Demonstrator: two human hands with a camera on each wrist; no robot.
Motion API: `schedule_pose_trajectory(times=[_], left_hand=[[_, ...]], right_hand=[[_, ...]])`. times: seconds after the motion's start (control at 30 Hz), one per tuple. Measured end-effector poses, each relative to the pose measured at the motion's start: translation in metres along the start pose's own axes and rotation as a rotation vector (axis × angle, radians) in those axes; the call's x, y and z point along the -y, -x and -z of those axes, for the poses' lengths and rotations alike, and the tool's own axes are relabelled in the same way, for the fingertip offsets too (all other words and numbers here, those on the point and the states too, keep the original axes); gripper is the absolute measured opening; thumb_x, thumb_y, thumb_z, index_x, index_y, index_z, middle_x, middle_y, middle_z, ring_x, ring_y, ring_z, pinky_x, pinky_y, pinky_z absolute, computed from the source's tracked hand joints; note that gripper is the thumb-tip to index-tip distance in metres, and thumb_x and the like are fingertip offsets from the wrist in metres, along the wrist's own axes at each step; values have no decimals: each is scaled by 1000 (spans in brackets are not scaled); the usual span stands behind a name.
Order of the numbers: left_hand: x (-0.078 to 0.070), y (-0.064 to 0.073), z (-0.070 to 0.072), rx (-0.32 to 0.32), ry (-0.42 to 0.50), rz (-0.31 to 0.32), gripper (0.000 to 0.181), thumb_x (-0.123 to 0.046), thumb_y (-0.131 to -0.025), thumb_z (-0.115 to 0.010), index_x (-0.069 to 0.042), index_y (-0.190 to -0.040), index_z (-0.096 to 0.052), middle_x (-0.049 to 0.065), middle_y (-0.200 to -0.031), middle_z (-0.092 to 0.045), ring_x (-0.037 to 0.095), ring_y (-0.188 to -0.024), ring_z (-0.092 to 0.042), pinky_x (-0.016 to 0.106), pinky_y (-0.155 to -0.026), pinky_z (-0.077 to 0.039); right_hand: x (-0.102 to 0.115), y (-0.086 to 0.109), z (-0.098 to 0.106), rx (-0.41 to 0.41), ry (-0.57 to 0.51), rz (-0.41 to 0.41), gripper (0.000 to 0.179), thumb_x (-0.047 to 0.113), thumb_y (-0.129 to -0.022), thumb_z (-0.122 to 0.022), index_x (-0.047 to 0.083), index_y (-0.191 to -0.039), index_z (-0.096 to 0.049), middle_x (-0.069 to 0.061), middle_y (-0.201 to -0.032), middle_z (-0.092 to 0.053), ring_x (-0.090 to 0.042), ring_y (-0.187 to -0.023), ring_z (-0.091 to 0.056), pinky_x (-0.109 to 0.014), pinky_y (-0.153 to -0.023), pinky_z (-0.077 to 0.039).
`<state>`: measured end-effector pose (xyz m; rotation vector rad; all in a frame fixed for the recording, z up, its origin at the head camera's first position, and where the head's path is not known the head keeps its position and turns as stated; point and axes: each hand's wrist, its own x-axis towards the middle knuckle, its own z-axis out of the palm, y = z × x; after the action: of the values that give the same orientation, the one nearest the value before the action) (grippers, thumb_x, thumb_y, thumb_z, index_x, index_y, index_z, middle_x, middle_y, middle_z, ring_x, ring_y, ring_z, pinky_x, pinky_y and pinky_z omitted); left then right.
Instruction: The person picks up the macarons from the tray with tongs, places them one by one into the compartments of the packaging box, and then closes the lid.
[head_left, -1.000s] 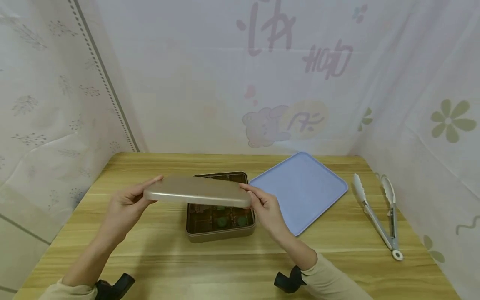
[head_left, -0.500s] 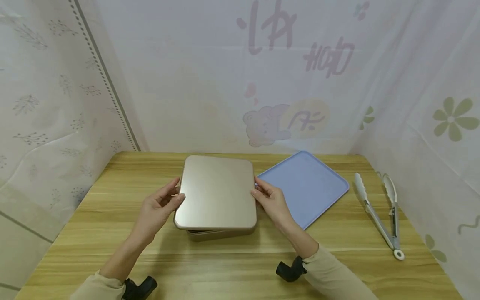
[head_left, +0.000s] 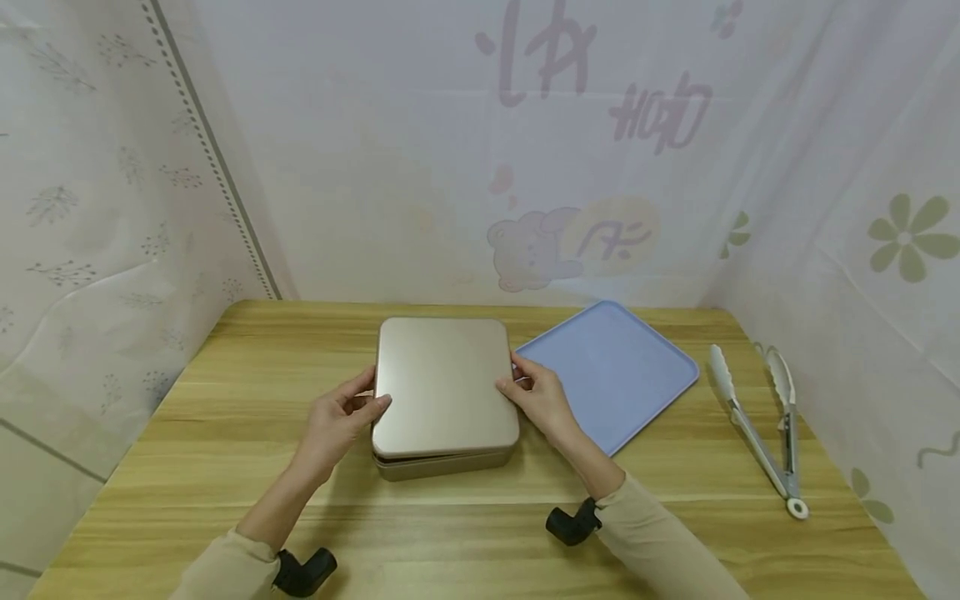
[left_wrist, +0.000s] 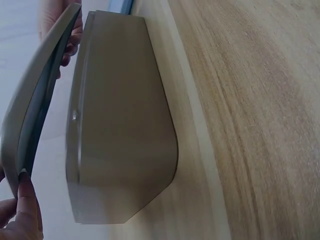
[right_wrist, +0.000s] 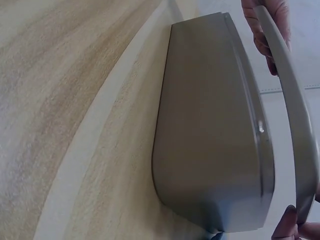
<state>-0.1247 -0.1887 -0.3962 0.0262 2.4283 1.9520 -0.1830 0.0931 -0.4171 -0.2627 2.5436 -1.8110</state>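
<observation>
A gold-coloured metal tin [head_left: 450, 468] sits on the table, with its matching lid [head_left: 446, 383] held just above it. In both wrist views a gap separates the lid [right_wrist: 292, 115] from the tin's rim, so the two are apart. My left hand [head_left: 333, 423] pinches the lid's left edge, thumb on top in the head view. On the opposite edge, my right hand [head_left: 545, 406] pinches the lid between thumb and fingers. The lid hides the inside of the tin.
A light blue tray [head_left: 615, 367] lies turned at an angle right behind the right hand. Metal tongs with white tips [head_left: 783, 479] rest spread apart at the right side of the wooden table [head_left: 420, 550]. Printed cloth [head_left: 360, 167] hangs around the back and sides.
The lid was tilted up, showing the tin's compartments with dark and green contents. Both hands have levelled it, moved it right and lowered it over the tin.
</observation>
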Motion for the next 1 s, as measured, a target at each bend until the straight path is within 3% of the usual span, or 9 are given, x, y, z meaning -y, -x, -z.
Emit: schedule_pose_trajectory(times=[0.4,0.67,1.0], left_hand=[[7,-6,-4,-16,-48,60,63,-16,-89,-66,-1,-143,-37,18,-136,-45,-5,-93,-54,9,-74,-49],[10,-5,-2,-24,-93,74,62,-15,-90,-65,0,-143,-37,22,-136,-44,20,-108,-55,8,-76,-48],[16,-4,0,-35,-128,87,61,-14,-90,-65,0,-143,-37,23,-134,-46,28,-113,-53,7,-75,-46]], right_hand=[[-7,-8,-4,2,109,-7,56,12,-86,-69,-5,-135,-47,-12,-95,-61,-13,-76,-54,-17,-59,-47],[-6,-11,-8,4,146,22,56,12,-85,-70,-6,-133,-49,-13,-92,-62,-12,-74,-52,-17,-59,-44],[-8,-10,-12,17,169,41,56,13,-86,-69,-7,-133,-48,-13,-92,-60,-14,-75,-51,-17,-58,-43]])
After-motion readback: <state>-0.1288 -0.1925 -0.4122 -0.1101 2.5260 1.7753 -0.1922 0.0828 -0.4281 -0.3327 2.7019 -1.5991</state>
